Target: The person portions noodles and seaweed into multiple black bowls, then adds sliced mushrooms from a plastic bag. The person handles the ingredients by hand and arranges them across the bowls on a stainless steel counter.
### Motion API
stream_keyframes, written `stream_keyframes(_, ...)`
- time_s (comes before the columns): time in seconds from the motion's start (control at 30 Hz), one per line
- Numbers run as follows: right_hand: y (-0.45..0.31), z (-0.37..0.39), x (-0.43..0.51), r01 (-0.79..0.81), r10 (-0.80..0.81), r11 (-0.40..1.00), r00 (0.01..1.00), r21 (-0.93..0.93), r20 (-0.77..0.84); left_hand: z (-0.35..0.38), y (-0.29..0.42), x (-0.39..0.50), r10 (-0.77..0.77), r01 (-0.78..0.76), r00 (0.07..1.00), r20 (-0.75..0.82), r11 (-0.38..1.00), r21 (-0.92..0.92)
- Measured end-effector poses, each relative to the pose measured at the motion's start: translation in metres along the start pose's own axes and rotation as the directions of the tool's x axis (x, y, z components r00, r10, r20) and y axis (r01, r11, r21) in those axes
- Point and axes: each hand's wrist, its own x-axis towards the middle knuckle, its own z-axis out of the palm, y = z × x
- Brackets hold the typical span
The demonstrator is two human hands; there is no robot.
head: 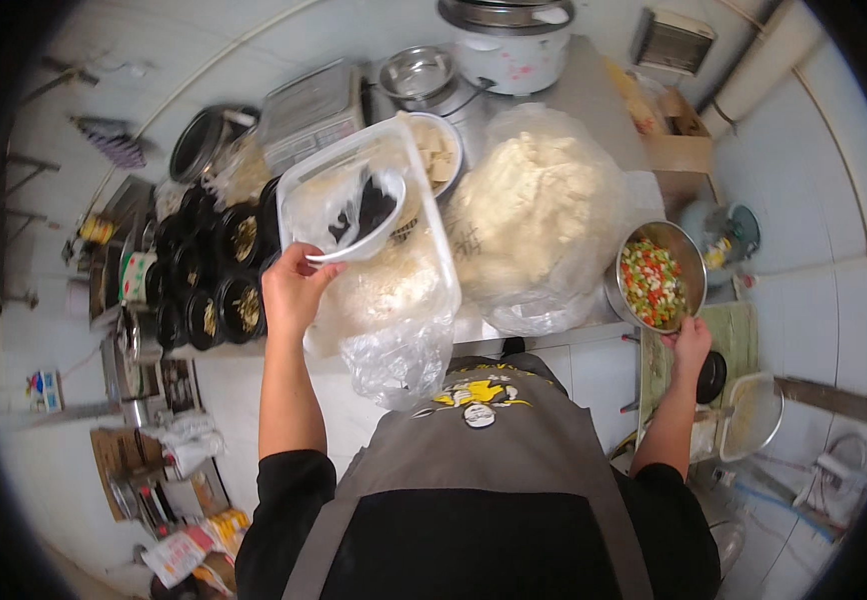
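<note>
My left hand (295, 289) grips the rim of a white bowl (388, 238), thumb on the near side. Dark food (375, 204) and some clear plastic film lie in this tilted bowl. It is over a translucent plastic tub (445, 274) lined with a plastic bag and holding pale, crumbly food (396, 289). On the right, my right hand (688, 337) grips the near edge of a steel bowl (694, 259) filled with diced red, green and white vegetables (652, 283). Between the two bowls stands a large clear bag of pale, crumbly food (538, 202).
Several black bowls (242, 311) with shredded food crowd the counter's left. Behind are a scale (312, 109), a steel basin (417, 73), a rice cooker (512, 56) and a plate of pale pieces (441, 154). A cardboard box (677, 150) sits back right; a green board (737, 330) is lower right.
</note>
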Motion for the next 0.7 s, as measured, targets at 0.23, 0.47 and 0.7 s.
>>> stream_keyframes(0.23,-0.034,-0.014,-0.016,-0.2,0.198,0.98,0.963,-0.008,0.182,-0.057,0.014,-0.008,-0.076,-0.005,0.981,-0.177,0.909,-0.418)
stream_keyframes(0.47,-0.099,-0.038,-0.017,0.135,-0.137,0.991,0.983,-0.027,-0.126,-0.075,0.014,-0.032,-0.046,0.012,0.98,-0.196,0.985,-0.171)
stream_keyframes(0.7,-0.169,0.121,-0.091,0.118,-0.234,0.96,0.838,0.256,0.492,-0.084,0.035,-0.061,0.312,-0.301,0.919,-0.243,0.95,0.082)
